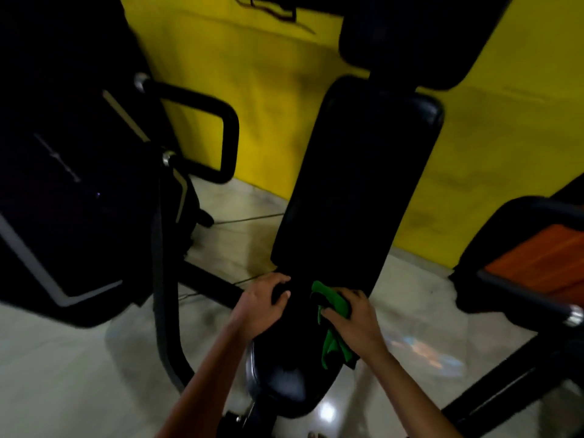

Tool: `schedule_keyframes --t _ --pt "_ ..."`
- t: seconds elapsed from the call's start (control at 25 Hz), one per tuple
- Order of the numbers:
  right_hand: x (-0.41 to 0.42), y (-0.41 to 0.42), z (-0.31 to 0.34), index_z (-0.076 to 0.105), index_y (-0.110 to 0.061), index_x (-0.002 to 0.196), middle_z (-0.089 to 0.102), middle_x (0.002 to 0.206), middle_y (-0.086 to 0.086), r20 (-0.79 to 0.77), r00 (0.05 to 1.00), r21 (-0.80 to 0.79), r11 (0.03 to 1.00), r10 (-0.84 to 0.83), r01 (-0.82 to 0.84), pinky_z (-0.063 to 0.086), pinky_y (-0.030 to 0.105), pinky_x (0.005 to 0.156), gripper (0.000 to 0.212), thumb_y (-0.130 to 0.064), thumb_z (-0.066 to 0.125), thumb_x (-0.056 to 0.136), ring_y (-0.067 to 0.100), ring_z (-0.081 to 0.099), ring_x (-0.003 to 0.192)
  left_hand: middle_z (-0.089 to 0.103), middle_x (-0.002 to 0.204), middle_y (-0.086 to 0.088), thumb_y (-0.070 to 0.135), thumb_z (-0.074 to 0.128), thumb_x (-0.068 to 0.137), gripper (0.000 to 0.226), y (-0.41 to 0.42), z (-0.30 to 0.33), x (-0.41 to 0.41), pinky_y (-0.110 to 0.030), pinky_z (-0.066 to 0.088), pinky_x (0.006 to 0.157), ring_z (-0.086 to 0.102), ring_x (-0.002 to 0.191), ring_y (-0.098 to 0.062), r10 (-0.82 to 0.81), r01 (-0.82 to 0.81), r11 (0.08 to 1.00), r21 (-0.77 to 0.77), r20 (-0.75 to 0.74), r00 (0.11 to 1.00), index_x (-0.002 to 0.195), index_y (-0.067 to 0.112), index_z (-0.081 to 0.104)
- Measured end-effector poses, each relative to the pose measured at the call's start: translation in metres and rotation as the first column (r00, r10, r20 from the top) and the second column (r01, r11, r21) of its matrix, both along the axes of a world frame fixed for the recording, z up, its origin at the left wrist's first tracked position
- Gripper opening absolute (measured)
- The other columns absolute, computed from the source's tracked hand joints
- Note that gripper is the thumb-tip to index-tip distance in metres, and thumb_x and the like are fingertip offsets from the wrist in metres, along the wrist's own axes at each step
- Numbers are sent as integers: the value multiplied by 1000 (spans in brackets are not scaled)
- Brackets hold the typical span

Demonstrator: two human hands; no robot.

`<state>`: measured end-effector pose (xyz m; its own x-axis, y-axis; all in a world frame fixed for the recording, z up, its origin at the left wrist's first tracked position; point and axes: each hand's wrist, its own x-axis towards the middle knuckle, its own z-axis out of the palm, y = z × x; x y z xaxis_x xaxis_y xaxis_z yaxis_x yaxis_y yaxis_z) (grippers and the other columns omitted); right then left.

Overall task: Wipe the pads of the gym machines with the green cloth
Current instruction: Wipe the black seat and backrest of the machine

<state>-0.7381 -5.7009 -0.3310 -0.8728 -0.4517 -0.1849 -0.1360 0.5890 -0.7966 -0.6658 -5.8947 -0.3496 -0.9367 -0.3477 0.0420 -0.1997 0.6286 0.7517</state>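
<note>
A long black back pad (357,184) slopes up toward the yellow wall, and a black seat pad (284,374) lies below it, close to me. My right hand (354,314) grips the bunched green cloth (331,324) at the junction of the two pads, with part of the cloth hanging down over the seat. My left hand (262,301) grips the left front edge of the seat pad, fingers curled over it. A smaller black head pad (407,36) sits above the back pad.
A dark machine with a black panel (72,197) and a curved black handle (215,128) stands to the left. An orange-padded bench (537,260) with a black frame is on the right. Pale glossy tile floor (79,374) surrounds the bench; yellow wall (268,90) behind.
</note>
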Motion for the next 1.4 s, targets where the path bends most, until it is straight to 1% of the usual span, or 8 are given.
schedule_keyframes --t 0.12,0.2,0.4,0.64,0.92,1.08,1.16,1.4 --pt "-9 2 53 64 -17 119 57 114 10 -17 999 -19 999 -34 34 47 35 89 51 -42 69 75 27 59 104 67 112 -2 15 64 87 29 -2 51 2 -23 46 90 62 103 -15 -25 25 1000 -11 -29 999 116 12 64" --pt "-10 2 87 61 -18 122 55 116 10 -14 999 -50 998 -43 43 46 39 92 40 -28 67 85 27 56 107 66 111 -1 17 63 88 29 -4 84 3 -17 45 82 62 97 -14 -41 40 999 -15 -31 999 117 13 63" --pt "-6 6 144 55 -17 127 51 118 12 3 1000 -153 988 -21 21 44 47 95 40 -27 63 89 30 54 108 64 110 -1 14 62 90 28 -18 138 1 -4 37 77 59 104 -14 -135 131 990 -46 -94 986 117 8 63" --pt "-7 2 184 53 -29 119 52 124 14 21 998 -288 956 -51 55 45 48 94 29 -28 61 91 29 56 109 64 112 -8 22 59 90 30 -39 183 -8 -19 43 87 57 106 -18 -313 313 949 -28 -164 935 115 6 62" --pt "-4 4 200 53 -31 111 54 120 14 27 997 -357 930 -76 81 49 30 86 21 -19 57 95 26 58 107 62 115 -14 3 55 94 25 -49 181 -38 0 38 81 55 102 -10 -432 429 902 -55 -151 889 119 6 58" --pt "-27 19 212 54 -26 108 59 101 -4 2 995 -361 928 -96 91 49 18 73 19 -12 56 94 11 61 92 60 122 -11 7 55 95 28 -35 178 -68 -25 45 97 56 113 -21 -460 462 887 -23 -140 877 123 11 56" --pt "-48 26 213 55 -22 112 60 99 -8 -3 996 -356 931 -88 82 48 14 70 21 -12 57 94 8 61 92 60 122 -10 9 55 96 28 -25 179 -82 -23 45 96 57 113 -21 -443 445 895 -24 -138 886 123 9 57" --pt "-101 29 212 57 -22 110 62 107 -1 -2 1000 -371 929 -8 7 52 24 81 19 -14 58 93 12 63 96 64 115 -4 16 58 94 25 -2 177 -104 -14 45 87 59 107 -16 -303 301 953 -37 -143 942 118 11 62"
